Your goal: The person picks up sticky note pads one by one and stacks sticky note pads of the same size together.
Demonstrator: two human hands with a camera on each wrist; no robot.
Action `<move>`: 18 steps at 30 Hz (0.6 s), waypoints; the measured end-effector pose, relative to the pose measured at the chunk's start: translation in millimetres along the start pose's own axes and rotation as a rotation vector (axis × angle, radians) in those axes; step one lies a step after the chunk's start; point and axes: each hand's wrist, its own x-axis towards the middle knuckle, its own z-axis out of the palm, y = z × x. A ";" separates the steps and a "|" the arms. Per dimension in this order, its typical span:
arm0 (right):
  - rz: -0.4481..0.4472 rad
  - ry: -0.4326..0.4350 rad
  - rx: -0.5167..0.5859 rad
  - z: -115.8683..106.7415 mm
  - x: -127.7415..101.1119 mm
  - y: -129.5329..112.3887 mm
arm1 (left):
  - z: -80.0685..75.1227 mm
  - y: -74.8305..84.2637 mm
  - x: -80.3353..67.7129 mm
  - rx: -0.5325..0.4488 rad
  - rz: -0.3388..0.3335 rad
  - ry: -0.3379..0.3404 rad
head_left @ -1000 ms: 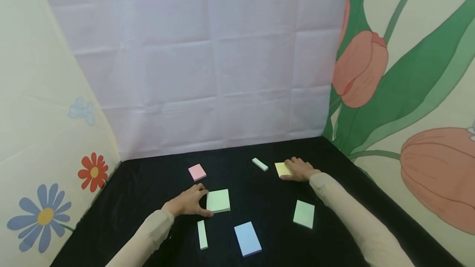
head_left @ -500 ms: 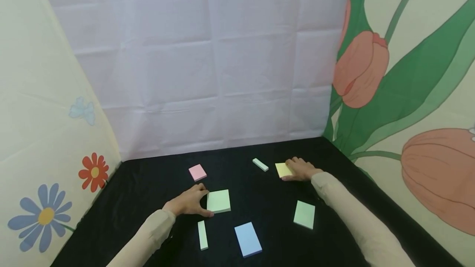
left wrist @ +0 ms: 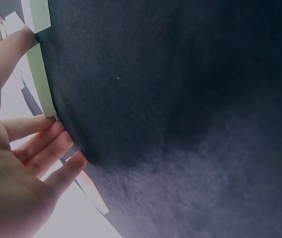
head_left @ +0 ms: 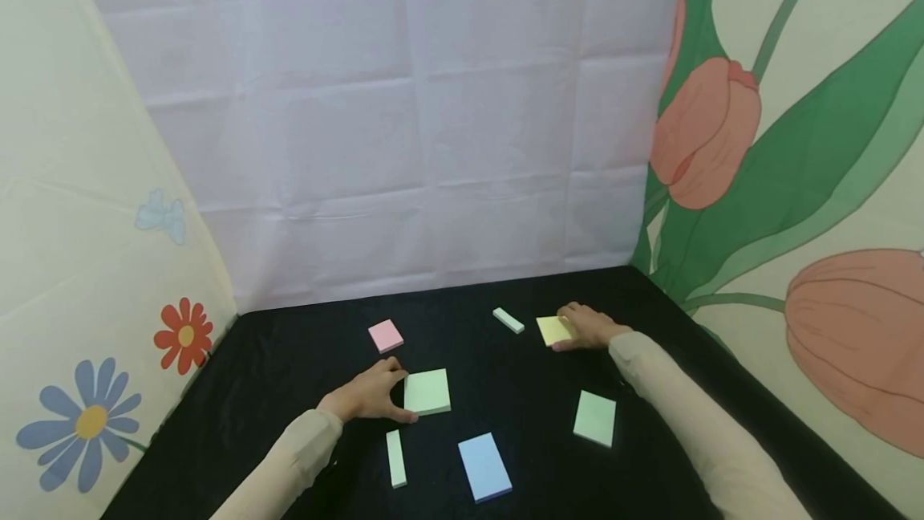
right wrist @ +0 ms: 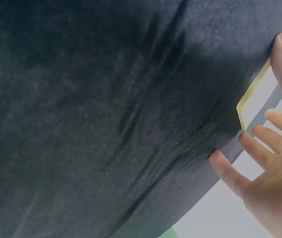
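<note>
Both arms reach forward in beige sleeves over a black counter (head_left: 289, 351), palms down. The left hand (head_left: 364, 396) lies low and near the body, its thumb and fingertips set against the left edge of a pale green square pad (head_left: 427, 391). The right hand (head_left: 590, 326) stretches farther out, its fingers on the right edge of a small yellow pad (head_left: 553, 330).

The head view alone shows the whole layout: a pink pad (head_left: 386, 335) beyond the left hand, a narrow mint strip (head_left: 508, 320) just left of the yellow pad, a second narrow green strip (head_left: 395, 458) below the left hand, a blue pad (head_left: 484, 467) beside it, and a green pad (head_left: 595, 418) near the right forearm.

The wrist views show the fingers up close. In the left wrist view the thumb (left wrist: 12, 47) presses one corner of the green pad's edge while the fingers (left wrist: 41, 141) meet the other, a loose, wide grip spanning the pad. In the right wrist view the fingers (right wrist: 260, 144) are spread and nearly straight, touching the yellow pad's corner, the grip open rather than clamped.
</note>
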 end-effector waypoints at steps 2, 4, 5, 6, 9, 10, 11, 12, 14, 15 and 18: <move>-0.023 -0.001 0.014 -1.7 -0.4 1.2 | 0.4 0.0 0.3 -0.001 0.000 0.000; -0.043 -0.002 0.029 -3.3 -0.5 2.4 | 0.0 0.2 0.6 -0.001 0.000 -0.001; -0.053 -0.004 0.032 -3.9 -0.6 2.7 | -0.2 0.4 0.7 0.000 0.001 -0.001; -0.061 -0.009 0.034 -4.3 -0.4 2.9 | -0.8 1.0 0.6 0.000 0.000 -0.001; -0.073 -0.039 0.033 -5.6 0.5 2.5 | -2.1 2.2 0.5 -0.001 0.000 -0.003; -0.070 -0.050 0.033 -6.2 0.7 2.0 | -2.3 2.5 0.4 -0.001 -0.001 -0.005; -0.063 -0.062 0.029 -6.8 0.7 1.3 | -2.9 3.0 0.1 -0.004 -0.001 -0.005; -0.060 -0.071 0.028 -7.6 0.7 0.5 | -3.4 3.4 -0.1 -0.008 -0.001 -0.004; -0.044 -0.077 0.028 -9.1 0.2 -1.4 | -3.1 3.1 -0.5 -0.011 -0.002 -0.004; -0.043 -0.075 0.024 -9.7 -0.2 -2.1 | -2.8 2.8 -0.6 -0.012 -0.004 -0.005; -0.047 -0.059 0.019 -10.1 -1.3 -3.3 | -0.5 1.3 -0.9 -0.017 -0.005 -0.002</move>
